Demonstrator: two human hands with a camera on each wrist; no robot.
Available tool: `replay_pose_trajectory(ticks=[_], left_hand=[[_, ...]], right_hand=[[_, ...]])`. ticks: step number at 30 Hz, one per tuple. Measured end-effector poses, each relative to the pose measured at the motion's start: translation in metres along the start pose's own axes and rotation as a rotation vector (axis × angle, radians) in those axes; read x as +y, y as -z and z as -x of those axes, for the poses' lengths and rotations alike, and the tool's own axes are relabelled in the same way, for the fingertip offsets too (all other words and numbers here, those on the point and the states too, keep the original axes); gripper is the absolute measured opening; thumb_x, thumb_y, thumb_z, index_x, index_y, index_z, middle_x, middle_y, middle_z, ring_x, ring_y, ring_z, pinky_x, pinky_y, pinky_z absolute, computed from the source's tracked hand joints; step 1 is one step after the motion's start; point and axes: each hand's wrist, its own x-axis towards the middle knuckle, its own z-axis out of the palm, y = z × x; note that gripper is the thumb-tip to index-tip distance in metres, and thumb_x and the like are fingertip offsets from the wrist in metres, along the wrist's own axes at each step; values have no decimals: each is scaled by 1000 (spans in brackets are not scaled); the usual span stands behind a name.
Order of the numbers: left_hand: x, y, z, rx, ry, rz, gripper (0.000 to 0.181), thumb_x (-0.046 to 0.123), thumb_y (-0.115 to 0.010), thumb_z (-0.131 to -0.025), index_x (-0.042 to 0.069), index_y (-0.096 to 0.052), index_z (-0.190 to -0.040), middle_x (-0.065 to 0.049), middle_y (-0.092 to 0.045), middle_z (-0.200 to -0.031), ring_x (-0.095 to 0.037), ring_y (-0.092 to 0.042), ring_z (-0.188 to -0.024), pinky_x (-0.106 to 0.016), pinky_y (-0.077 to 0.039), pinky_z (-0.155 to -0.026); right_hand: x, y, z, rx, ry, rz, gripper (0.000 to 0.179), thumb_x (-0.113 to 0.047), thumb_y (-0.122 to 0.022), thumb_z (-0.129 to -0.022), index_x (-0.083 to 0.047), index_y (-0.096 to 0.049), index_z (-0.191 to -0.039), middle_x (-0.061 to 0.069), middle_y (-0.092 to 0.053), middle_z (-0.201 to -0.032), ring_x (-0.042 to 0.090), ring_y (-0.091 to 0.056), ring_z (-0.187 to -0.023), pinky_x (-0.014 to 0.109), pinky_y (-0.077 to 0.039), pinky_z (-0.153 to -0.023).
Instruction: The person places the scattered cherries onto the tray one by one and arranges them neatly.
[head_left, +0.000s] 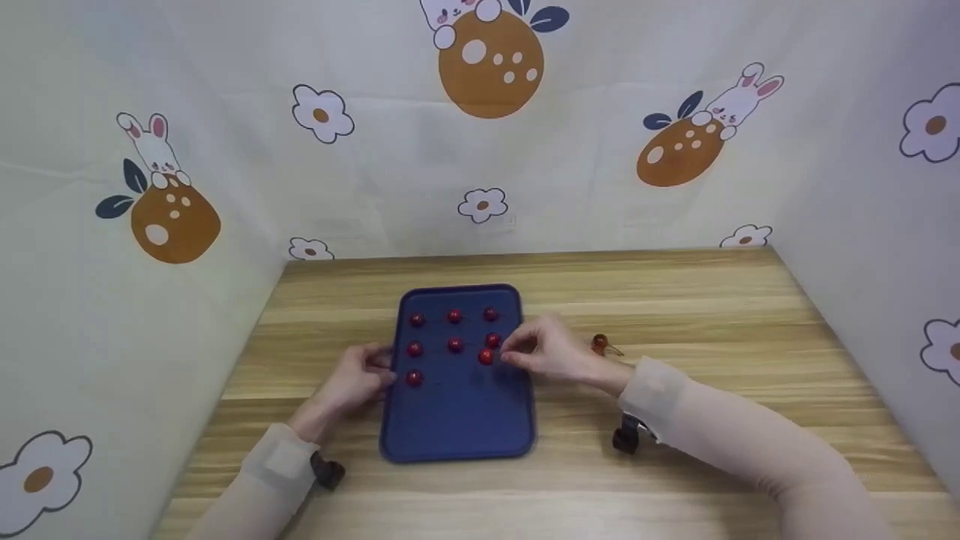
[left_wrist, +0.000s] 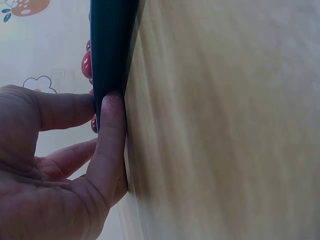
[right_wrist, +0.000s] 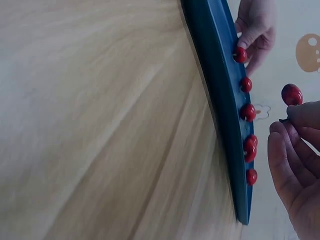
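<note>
My right hand (head_left: 551,349) pinches a red cherry (right_wrist: 292,94) by its thin stem. In the head view this cherry hangs over the right half of the blue tray (head_left: 459,427), close to a cherry (head_left: 493,340) at the right of the second row. Several more cherries sit on the tray, among them one in the back left corner (head_left: 416,319) and one at the left of the third row (head_left: 414,377). At the tray's left side, my left hand (head_left: 358,376) holds the edge, fingers against the outer wall (left_wrist: 112,55) in the left wrist view.
A darker cherry with a stem (head_left: 599,343) lies on the wooden table (head_left: 645,292), to the right of the tray and partly behind my right wrist. Patterned cloth walls (head_left: 397,172) rise at the back and both sides. Each wrist carries a small black device (head_left: 327,471).
</note>
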Motion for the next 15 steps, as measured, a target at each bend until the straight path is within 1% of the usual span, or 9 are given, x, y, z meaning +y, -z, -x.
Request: replay_pose_trajectory(ticks=[5, 10, 15], left_hand=[[1, 0, 1, -4, 6, -9, 69, -8, -67, -98, -18, -44, -161, -27, -74, -123, -16, -74, -96, -28, -65, -72], [3, -1, 2, 0, 20, -9, 68, -9, -67, -97, -15, -47, -161, -25, -74, -124, -15, -74, -95, -28, -64, -71], [4, -1, 2, 5, 26, -3, 67, -10, -67, -96, -14, -49, -161, -23, -74, -124, -15, -74, -95, -28, -63, -70]], right_hand=[[-5, -15, -7, -28, 11, 77, 6, -10, -85, -97, -6, -89, -96, 9, -86, -92, -2, -62, -77, 14, -51, -68], [-10, -27, -14, -48, 12, 176, 6, -12, -86, -95, -10, -90, -90, 3, -86, -86, -2, -61, -75, 15, -51, -67], [-13, -36, -22, -65, 32, 267, 7, -12, -86, -93, -12, -90, -87, 2, -85, -83, -1, -60, -73, 17, -52, -67]])
